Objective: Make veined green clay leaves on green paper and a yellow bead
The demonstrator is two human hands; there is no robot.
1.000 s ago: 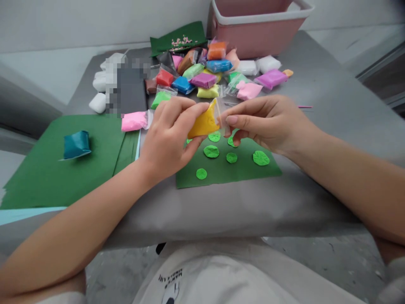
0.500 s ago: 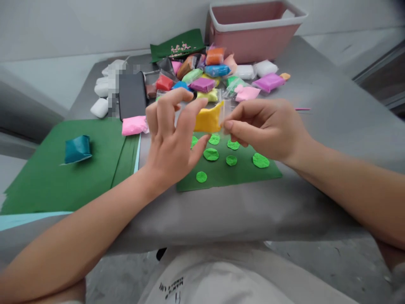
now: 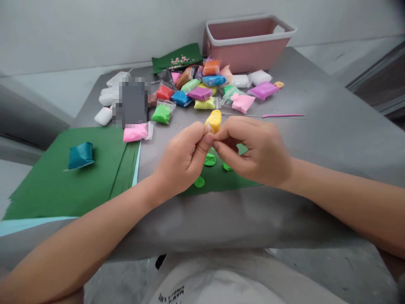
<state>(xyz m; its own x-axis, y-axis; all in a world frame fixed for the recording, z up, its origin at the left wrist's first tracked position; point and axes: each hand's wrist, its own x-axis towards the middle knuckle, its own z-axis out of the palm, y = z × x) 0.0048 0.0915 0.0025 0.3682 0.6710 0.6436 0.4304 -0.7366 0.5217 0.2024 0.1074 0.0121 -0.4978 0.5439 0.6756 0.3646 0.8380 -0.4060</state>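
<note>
My left hand (image 3: 182,158) and my right hand (image 3: 253,147) meet over the middle of the grey table (image 3: 316,126). Both pinch a clear packet of yellow clay (image 3: 214,120), which sticks up between the fingertips. Under the hands lies a small dark green sheet (image 3: 218,179) with several flat light green clay discs (image 3: 199,182) on it; the hands hide most of them.
A heap of coloured clay packets (image 3: 202,86) lies behind the hands, with a pink basket (image 3: 249,42) beyond. A pink-handled tool (image 3: 278,115) lies at the right. A large green sheet (image 3: 63,177) at the left bears a teal packet (image 3: 80,155). A pink packet (image 3: 135,132) and white packets (image 3: 104,116) are nearby.
My hands have come closer together and lower, both pinching the yellow packet, which now stands upright. The view has tilted down a little.
</note>
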